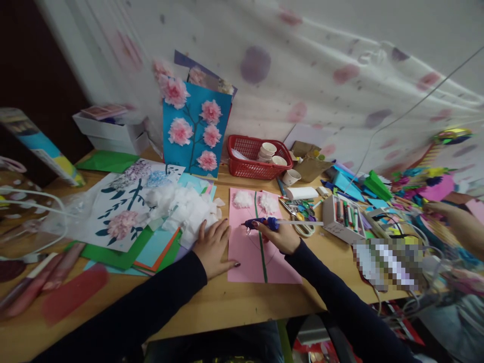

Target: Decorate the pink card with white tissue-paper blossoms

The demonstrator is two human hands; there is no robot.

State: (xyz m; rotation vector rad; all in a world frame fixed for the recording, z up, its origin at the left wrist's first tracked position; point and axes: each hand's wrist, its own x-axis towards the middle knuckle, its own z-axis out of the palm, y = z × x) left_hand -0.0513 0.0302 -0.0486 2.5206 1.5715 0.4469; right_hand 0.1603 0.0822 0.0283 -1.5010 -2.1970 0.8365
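Note:
My left hand [215,248] lies with spread fingers at the left edge of a pink sheet of paper [244,267], its fingertips beside a pile of white crumpled tissue pieces [189,209]. In my right hand [285,237] is a blue hot glue gun [271,223], its nozzle pointing left over the sheet. A whitish glue stick [300,223] juts from its back end. Down the sheet runs a dark green stem line [261,254], with thin curved lines beside it. Two fluffy white tissue flowers [242,199] sit near the sheet's top, one on each side of the stem.
Behind stand a blue card with pink flowers [194,113] and a red basket [257,171] holding paper cups. Scissors [297,206] and a white box of markers [342,219] lie rightward. Coloured papers [124,254] are at left. Another person's hand [449,217] reaches in at far right.

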